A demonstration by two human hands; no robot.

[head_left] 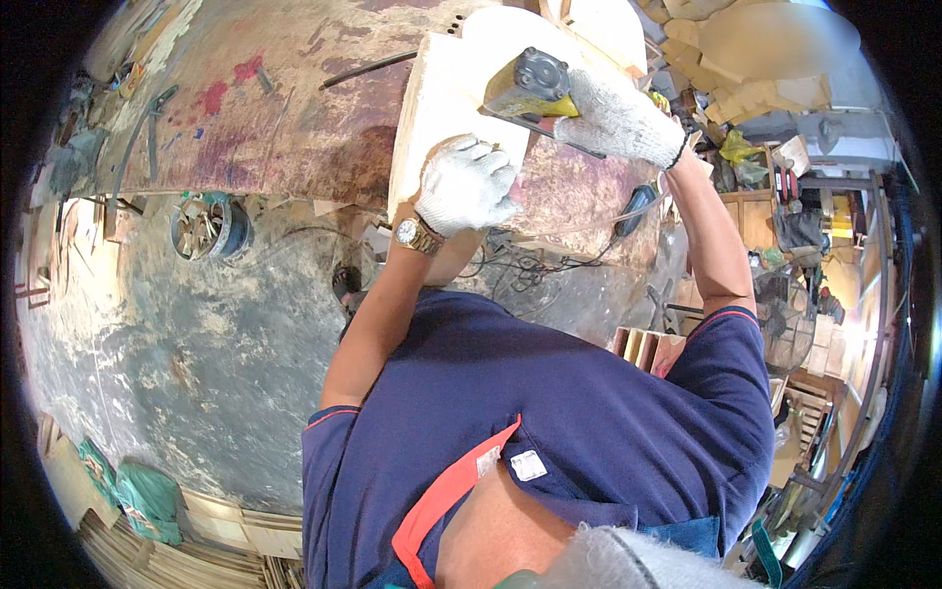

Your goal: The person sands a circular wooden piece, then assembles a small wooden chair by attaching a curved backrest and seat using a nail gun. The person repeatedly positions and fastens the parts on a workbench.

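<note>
My right hand (pixel 623 123), in a white knitted glove, is closed round the handle of a yellow and black nail gun (pixel 530 83). The gun lies over a pale wooden workpiece (pixel 422 128) at the near edge of the bench. Its nose is not clear to see. On the near end of that workpiece rests my left hand (pixel 466 187), gloved too, with its fingers bent over the wood; it is just left of and nearer than the gun. A wristwatch is on my left wrist.
The stained workbench (pixel 324 128) carries a dark rod (pixel 368 71) and a clamp (pixel 154 128). A dark blue tool (pixel 638 208) and tangled black cords (pixel 535 267) lie near its front edge. A bucket of scraps (pixel 208 228) stands left on the floor. Clutter and shelving fill the right.
</note>
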